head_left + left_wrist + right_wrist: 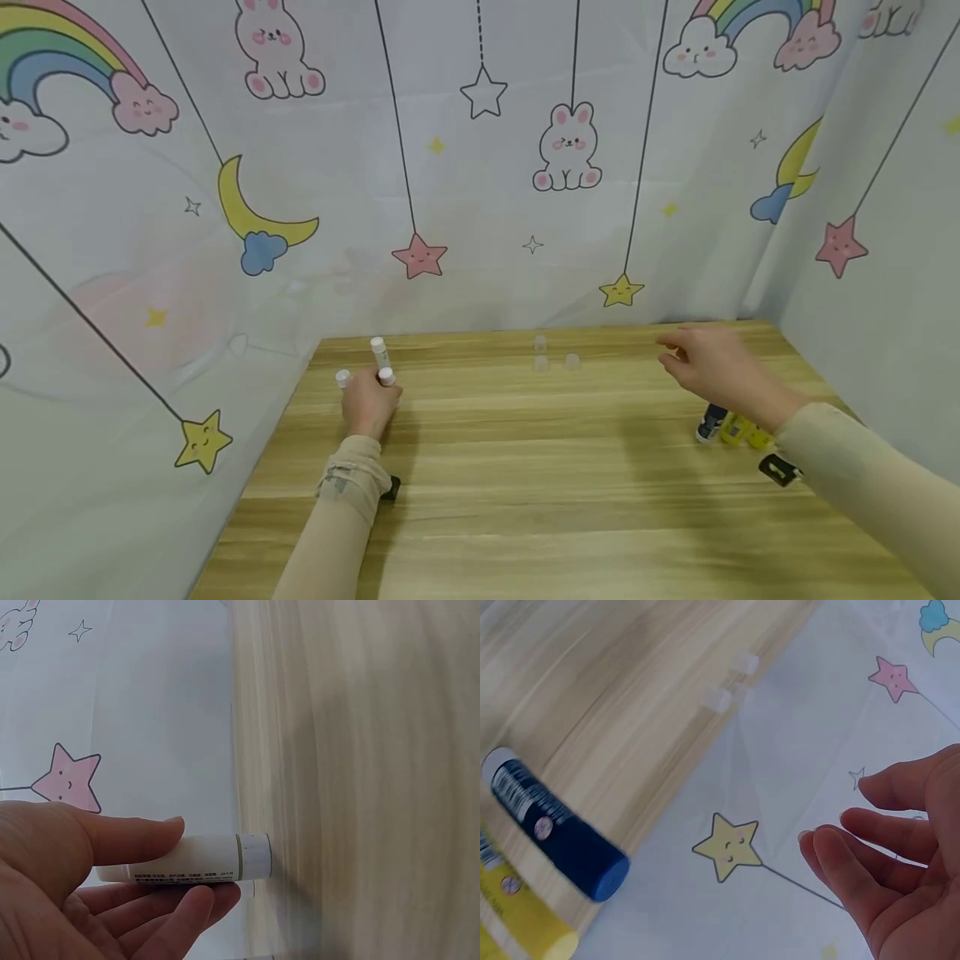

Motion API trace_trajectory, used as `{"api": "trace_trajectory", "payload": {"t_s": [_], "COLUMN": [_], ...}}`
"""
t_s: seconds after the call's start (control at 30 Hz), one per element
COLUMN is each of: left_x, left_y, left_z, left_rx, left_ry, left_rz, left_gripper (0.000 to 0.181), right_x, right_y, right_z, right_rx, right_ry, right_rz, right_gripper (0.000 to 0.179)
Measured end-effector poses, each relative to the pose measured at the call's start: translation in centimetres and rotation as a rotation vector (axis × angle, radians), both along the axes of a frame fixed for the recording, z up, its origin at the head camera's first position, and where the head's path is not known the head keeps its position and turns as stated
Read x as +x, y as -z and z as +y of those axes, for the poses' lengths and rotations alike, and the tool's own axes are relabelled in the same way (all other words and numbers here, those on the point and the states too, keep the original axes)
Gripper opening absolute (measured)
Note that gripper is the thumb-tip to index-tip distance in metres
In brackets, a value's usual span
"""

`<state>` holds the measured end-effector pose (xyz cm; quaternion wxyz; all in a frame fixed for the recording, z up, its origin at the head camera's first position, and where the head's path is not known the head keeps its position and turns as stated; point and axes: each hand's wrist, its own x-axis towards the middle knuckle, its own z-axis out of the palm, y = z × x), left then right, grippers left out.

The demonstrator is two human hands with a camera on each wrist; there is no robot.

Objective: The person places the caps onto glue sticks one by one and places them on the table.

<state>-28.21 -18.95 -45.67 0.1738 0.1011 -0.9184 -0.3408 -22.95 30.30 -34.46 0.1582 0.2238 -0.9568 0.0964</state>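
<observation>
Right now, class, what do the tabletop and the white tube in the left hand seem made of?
Tabletop: wood or wood-look laminate, low sheen; streaky grain. White tube: probably plastic, fairly matte, judging by its smooth, straight-sided body.

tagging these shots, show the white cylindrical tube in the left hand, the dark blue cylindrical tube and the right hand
White cylindrical tube (210, 853): left wrist view, mid-body
Dark blue cylindrical tube (565, 831): right wrist view, mid-body
Right hand (708, 362): head view, back of the hand
</observation>
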Motion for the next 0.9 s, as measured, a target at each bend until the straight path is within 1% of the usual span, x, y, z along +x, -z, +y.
{"api": "trace_trajectory", "payload": {"t_s": [0.1,0.27,0.4,0.57,0.63,0.77,0.9], "left_x": [0.1,0.1,0.5,1.1,1.3,1.5,1.6], "left_y": [0.0,-0.3,-0.9,-1.3,-1.4,-1.4,-1.5], "left_z": [0.0,0.3,1.0,2.0,2.4,3.0,3.5], "left_rx": [0.012,-0.008,-0.015,-0.006,-0.008,-0.024,-0.043], "left_ry": [-0.004,-0.008,-0.018,0.003,0.015,0.035,0.059], "left_rz": [-0.015,0.007,0.009,-0.002,0.011,0.062,0.081], "left_gripper": [0.029,0.028,0.028,0.028,0.026,0.025,0.028], "right_x": [-0.5,-1.4,-2.0,-3.0,-3.4,-4.1,-4.6], "right_y": [0.1,0.2,0.4,0.9,1.2,1.9,2.6], "right_z": [-0.8,-1.8,-2.6,-3.8,-4.3,-5.2,-5.9], "right_rx": [-0.016,-0.052,-0.076,-0.108,-0.118,-0.131,-0.124], "right_ry": [-0.011,-0.021,-0.02,-0.03,-0.035,-0.051,-0.061], "right_rz": [-0.007,-0.021,-0.069,-0.12,-0.139,-0.173,-0.169], "right_gripper": [0.026,0.025,0.027,0.028,0.028,0.029,0.029]}}
